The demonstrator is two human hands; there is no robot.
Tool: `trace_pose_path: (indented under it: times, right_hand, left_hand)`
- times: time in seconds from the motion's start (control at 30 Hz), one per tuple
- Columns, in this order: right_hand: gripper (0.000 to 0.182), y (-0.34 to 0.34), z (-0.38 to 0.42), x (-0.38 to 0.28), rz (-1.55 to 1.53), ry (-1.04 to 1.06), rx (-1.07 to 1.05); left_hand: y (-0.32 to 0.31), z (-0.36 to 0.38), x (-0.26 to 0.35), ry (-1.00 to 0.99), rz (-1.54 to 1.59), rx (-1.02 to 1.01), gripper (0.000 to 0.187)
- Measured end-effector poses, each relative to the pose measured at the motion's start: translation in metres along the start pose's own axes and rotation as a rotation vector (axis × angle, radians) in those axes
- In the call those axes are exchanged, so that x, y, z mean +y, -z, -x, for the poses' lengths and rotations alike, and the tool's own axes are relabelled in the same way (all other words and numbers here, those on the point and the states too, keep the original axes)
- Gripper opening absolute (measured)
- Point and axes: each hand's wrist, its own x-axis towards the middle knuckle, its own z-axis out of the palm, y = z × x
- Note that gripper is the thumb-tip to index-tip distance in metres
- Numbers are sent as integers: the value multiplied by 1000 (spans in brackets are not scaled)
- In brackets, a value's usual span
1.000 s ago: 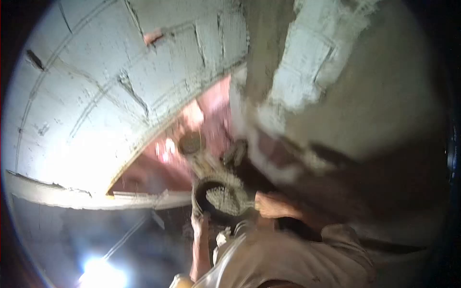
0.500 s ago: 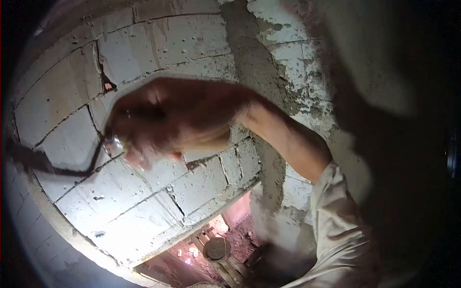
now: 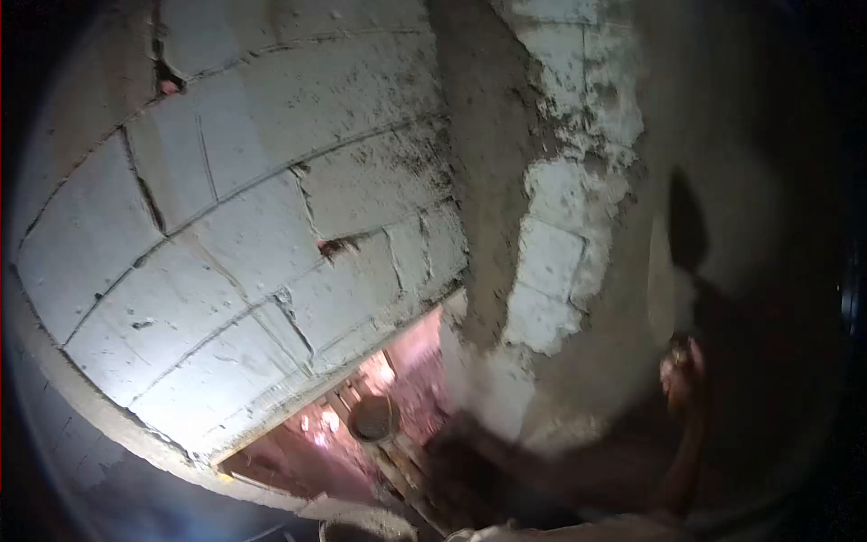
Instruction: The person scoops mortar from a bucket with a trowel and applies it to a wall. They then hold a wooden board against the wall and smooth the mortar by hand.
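My right hand (image 3: 682,372) is at the right, closed around the handle of a trowel. The trowel's narrow blade (image 3: 665,275) points upward beside the dim grey plastered surface (image 3: 623,388); blur and poor light hide whether it touches. A dark pointed shadow falls just right of the blade. To the left, a darker vertical band of mortar (image 3: 488,163) runs down the wall, with a rough patch of pale blocks (image 3: 549,253) beside it. My left hand is out of view.
A pale block wall (image 3: 262,172) with open joints and small holes fills the left. Below it, an opening shows a round pan of grey material (image 3: 373,418) on wooden planks (image 3: 402,470). A round rim (image 3: 366,526) shows at the bottom edge.
My right hand has swung from in front of the block wall at left over to the grey surface at right. The view has shifted, so the wall and pan appear higher and further left.
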Motion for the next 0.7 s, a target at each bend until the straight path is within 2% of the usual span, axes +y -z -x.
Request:
trace_pose_path:
  times: [0.03, 0.1, 0.13, 0.17, 0.2, 0.23, 0.27, 0.33, 0.4, 0.43, 0.5, 0.53, 0.57, 0.63, 0.7]
  right_hand:
    - [52, 12, 35, 16, 141, -161, -81]
    - [54, 0, 105, 48, 562, -438, 9]
    - [57, -1, 126, 91, 593, -535, 33]
    - [43, -14, 150, 107, 781, -427, -144]
    - [44, -35, 171, 109, 731, -452, -275]
    - [44, -63, 195, 109, 506, -523, -221]
    - [45, -79, 199, 115, 743, -477, -472]
    - [42, -116, 215, 129, 793, -151, -620]
    - [51, -154, 190, 108, 924, -274, -1000]
    - [51, -164, 192, 123, 916, -277, -1017]
    - [31, -185, 190, 161, 1286, 339, -770]
    - [31, -192, 180, 171, 1286, 335, -777]
    - [49, -197, 168, 179, 1304, 179, -945]
    - [70, -197, 160, 216, 1326, 18, -1110]
    - [58, -189, 174, 274, 1041, 180, -964]
  left_hand:
    - [-4, -9, -4, 0, -48, -22, 48]
    - [-15, -31, -11, -10, -167, -81, 48]
    - [-20, -41, -15, -25, -226, -119, 47]
    - [-25, -49, -20, -37, -294, -159, 47]
    - [-30, -45, -12, -129, -284, -249, 51]
    - [-39, -44, -9, -167, -330, -257, 53]
    - [-48, -35, 3, -205, -375, -263, 55]
    - [-72, 1, 44, -278, -345, -310, 58]
    - [-90, -20, 25, -325, -142, -386, 50]
    - [-102, -8, 31, -329, -93, -409, 48]
    - [-123, 4, 46, -377, -49, -448, 47]
    - [-132, 19, 62, -399, -30, -476, 47]
    - [-139, 35, 79, -430, -215, -445, 48]
    - [-157, 62, 104, -484, -190, -460, 50]
    - [-169, 61, 97, -506, -195, -518, 50]
